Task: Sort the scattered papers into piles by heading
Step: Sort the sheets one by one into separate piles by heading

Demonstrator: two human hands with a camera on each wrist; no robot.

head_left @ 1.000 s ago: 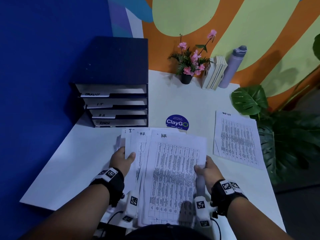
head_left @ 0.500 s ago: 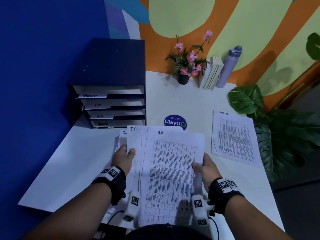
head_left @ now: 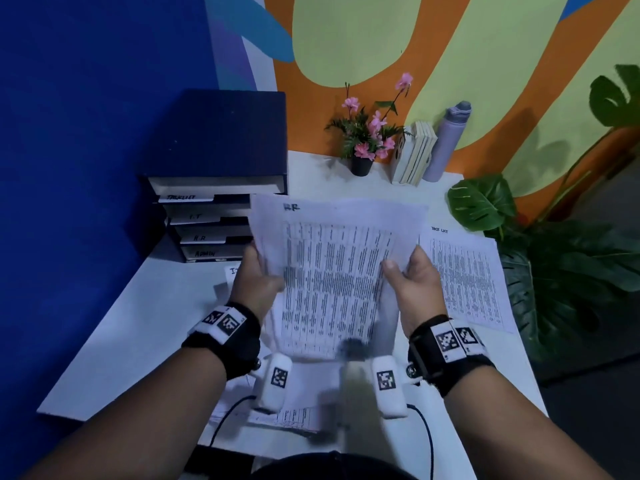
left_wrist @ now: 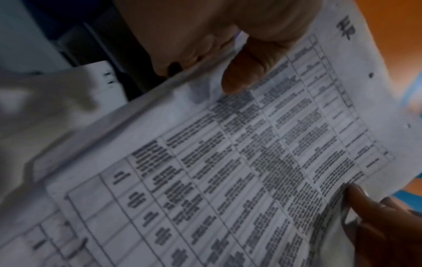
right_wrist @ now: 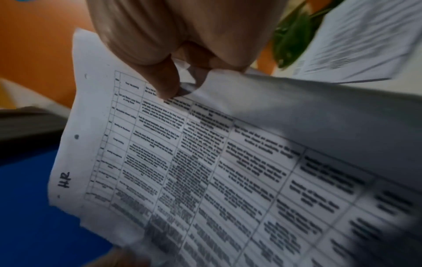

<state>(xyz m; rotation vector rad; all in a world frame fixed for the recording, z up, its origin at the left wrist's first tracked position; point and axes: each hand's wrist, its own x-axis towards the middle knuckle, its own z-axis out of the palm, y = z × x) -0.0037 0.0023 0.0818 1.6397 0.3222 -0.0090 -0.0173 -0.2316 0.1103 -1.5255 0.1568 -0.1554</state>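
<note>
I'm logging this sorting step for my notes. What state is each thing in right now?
HR sheet: lifted off the desk, held at both side edges.
Left hand: grip pinching the sheet's left edge.
Right hand: grip pinching the right edge.
Task list sheet: lying flat on the desk.
Papers near the body: still on the desk, unsorted.
Tray organiser: labelled slots, contents hard to tell.
Bottle: upright, capped.

Both forearms raised forward; left hand (head_left: 256, 282) and right hand (head_left: 414, 285) pinching, thumbs on top

White HR sheet (head_left: 332, 271) w/ black grid
</note>
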